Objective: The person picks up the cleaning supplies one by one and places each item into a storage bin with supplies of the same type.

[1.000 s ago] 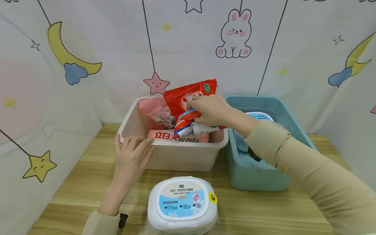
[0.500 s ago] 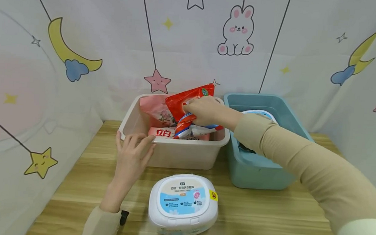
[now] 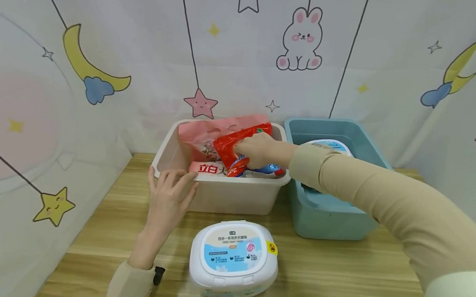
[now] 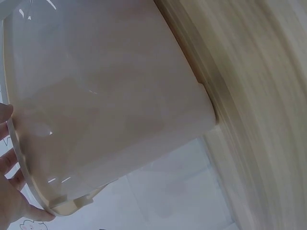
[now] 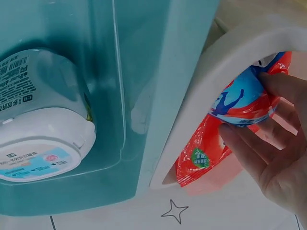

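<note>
My right hand (image 3: 255, 150) grips a red and blue packet (image 3: 231, 144) inside the white bin (image 3: 228, 198); in the right wrist view my fingers and thumb curl round the packet (image 5: 242, 98). Pink packets (image 3: 199, 139) lie in the same bin, behind and below it. My left hand (image 3: 167, 198) rests on the bin's front left rim, fingers spread; the left wrist view shows that hand (image 4: 12, 191) along the rim of the bin (image 4: 105, 86).
The teal bin (image 3: 329, 217) stands right of the white one, with a white-lidded tub (image 3: 332, 145) inside. Another white lidded tub (image 3: 234, 259) sits on the wooden table (image 3: 336, 272) in front. A patterned cloth (image 3: 146, 47) hangs behind.
My right hand has lowered the red packet deeper into the white bin. More of the pink packet behind shows above it. My left hand has stayed on the rim.
</note>
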Demonstrator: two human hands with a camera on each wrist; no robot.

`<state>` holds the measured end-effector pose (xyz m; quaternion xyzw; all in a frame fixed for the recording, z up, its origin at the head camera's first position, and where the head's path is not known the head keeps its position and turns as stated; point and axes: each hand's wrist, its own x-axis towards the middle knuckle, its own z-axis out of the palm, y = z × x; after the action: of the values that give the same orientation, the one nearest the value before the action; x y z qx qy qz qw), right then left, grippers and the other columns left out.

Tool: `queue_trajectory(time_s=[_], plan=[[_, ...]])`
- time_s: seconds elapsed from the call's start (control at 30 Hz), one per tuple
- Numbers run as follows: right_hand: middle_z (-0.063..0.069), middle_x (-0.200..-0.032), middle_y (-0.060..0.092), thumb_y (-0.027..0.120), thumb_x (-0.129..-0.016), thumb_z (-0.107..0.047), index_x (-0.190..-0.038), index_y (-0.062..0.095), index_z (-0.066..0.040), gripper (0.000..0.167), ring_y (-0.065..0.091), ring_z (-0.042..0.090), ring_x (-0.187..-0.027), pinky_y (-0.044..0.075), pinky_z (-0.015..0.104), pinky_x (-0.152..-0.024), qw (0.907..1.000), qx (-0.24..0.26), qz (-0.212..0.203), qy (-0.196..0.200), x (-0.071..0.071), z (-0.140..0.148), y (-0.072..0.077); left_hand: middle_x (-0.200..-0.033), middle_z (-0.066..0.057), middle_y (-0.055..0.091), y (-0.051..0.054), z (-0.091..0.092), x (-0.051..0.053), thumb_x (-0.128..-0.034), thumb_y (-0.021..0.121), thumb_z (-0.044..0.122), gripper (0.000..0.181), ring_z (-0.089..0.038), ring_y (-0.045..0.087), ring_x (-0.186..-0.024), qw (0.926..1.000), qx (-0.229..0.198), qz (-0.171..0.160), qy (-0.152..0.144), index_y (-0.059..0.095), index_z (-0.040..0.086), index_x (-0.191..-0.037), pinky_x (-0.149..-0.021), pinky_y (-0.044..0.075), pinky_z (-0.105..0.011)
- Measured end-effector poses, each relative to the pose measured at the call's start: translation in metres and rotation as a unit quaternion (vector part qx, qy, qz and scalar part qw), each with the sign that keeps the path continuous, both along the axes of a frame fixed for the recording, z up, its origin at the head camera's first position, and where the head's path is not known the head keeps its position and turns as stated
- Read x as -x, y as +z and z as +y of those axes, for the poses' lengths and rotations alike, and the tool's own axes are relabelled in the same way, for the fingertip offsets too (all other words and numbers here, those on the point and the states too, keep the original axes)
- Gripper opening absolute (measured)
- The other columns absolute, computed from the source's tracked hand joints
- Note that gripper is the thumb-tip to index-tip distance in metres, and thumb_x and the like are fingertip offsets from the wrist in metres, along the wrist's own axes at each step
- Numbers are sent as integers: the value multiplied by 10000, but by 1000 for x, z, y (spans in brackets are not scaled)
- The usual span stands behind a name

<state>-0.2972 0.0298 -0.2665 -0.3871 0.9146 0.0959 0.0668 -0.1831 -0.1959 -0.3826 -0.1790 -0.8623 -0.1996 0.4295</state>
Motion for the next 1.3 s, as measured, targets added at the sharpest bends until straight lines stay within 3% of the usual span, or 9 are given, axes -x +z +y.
queue_trajectory(time_s=[0.33,0.67,1.17,1.3], plan=[[-14,-1219,646,694,-860,-268,-1214,600,-201,373,567,190,-1026,482,381,-974,9996,-197,-221,3,4,-1,-6,-991,-125,641,1,0,-1,-811,749,132,258,-339,548,-997,10000,45,-65,23,697,121,-1063,-1101,133,-717],[-9,-1200,649,711,-854,-298,-1188,607,-211,360,562,207,-1051,464,415,-998,9985,-293,-461,44,5,-1,1,-985,-136,646,1,1,1,-794,773,124,269,-352,551,-1001,10000,52,15,42,705,110,-1054,-1095,142,-724],[-16,-1313,588,724,-845,-295,-1298,555,-247,486,536,225,-1157,409,502,-1073,9949,-725,-672,-207,-4,-7,-4,-985,-136,652,0,0,-1,-788,775,117,274,-349,557,-1001,10000,65,49,29,705,111,-1052,-1088,155,-727],[-9,-1293,594,716,-849,-308,-1245,572,-250,425,535,225,-1149,419,498,-1064,9943,-754,-694,-292,-4,-9,-6,-995,-137,649,1,0,-1,-794,772,124,271,-350,552,-1011,10000,66,3,37,703,113,-1056,-1093,143,-726]])
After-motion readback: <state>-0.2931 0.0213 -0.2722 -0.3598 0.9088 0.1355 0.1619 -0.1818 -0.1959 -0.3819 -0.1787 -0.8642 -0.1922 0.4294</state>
